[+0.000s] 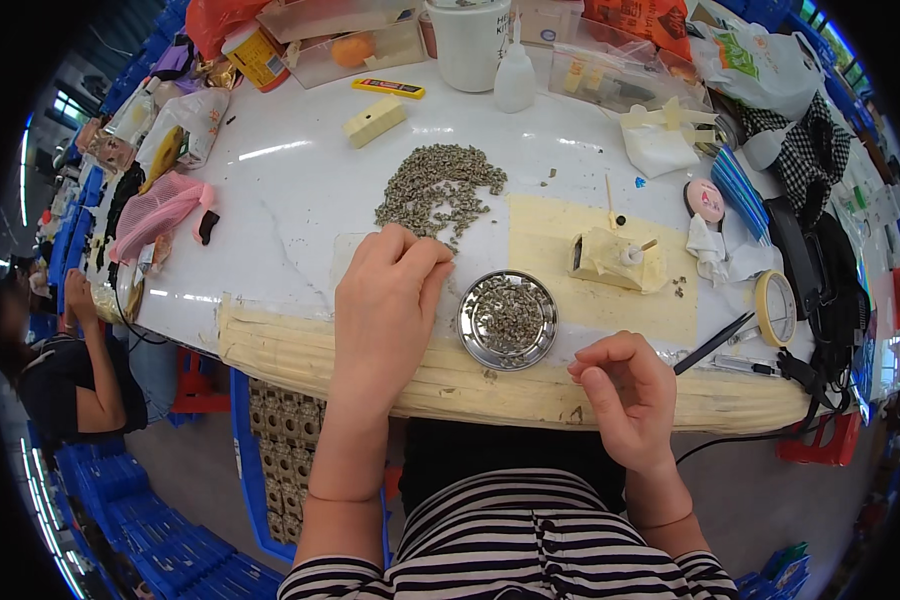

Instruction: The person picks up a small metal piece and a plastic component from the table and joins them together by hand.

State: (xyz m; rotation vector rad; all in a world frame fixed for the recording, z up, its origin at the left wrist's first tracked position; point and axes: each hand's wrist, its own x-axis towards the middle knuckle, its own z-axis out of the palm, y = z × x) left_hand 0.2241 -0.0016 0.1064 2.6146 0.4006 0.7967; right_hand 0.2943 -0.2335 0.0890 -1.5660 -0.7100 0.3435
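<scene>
A loose heap of small grey-brown metal-looking parts lies on the white table. At its near edge my left hand reaches down with fingers bent and closed together; what they pinch, if anything, is hidden. A round, shiny metal dish holds many more of these small parts and stands between my hands, close to the table's front edge. To the right of the dish rests my right hand, loosely curled, with thumb and forefinger a little apart and nothing visible between them.
Right of the dish, a tape-wrapped block sits on a yellowish sheet. Dark tweezers and a tape roll lie farther right. A cream block, yellow cutter and white squeeze bottle are behind. Another person sits left.
</scene>
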